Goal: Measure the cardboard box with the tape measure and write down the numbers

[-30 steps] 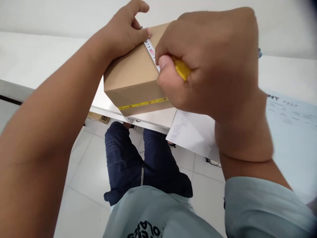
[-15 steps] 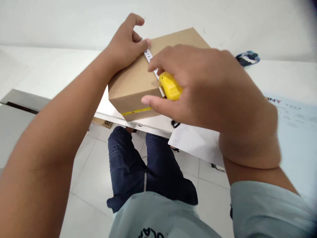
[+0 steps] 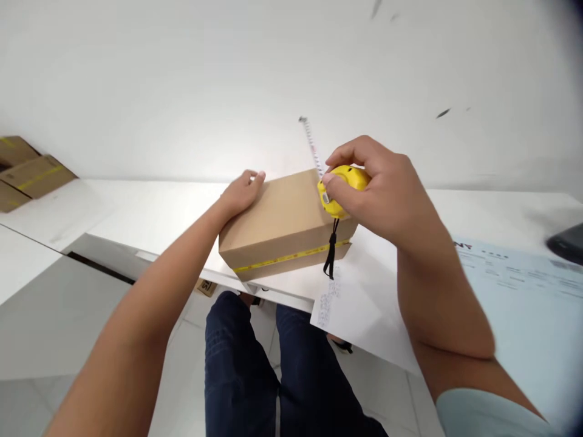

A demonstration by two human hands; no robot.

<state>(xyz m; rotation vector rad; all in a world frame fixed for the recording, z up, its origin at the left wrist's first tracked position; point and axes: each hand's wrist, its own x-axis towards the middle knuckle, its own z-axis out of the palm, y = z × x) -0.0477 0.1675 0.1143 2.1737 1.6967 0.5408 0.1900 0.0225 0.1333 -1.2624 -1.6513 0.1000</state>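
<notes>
A brown cardboard box (image 3: 282, 209) with a yellow printed tape strip (image 3: 286, 258) along its front side sits on the white table. My left hand (image 3: 242, 193) grips it at the far left edge, thumb on top and the other fingers partly hidden behind. Above the box's right end, my right hand (image 3: 380, 182) is closed around a yellow tape measure (image 3: 350, 177). Its white blade (image 3: 311, 144) sticks out a short way past the box toward the wall, with the metal hook at the tip. A black wrist strap (image 3: 331, 252) dangles from the case in front of the box.
White papers with handwriting (image 3: 359, 297) overhang the table's front edge. A light blue printed sheet (image 3: 514, 285) lies at the right, near a black object (image 3: 567, 244). More taped boxes (image 3: 34, 176) stand far left. A grey panel (image 3: 54, 309) adjoins the table edge.
The right hand has lifted the tape measure from the box top and moved right; the blade's tip has left the left hand's thumb. The left hand stays at the box. My view has tilted up.
</notes>
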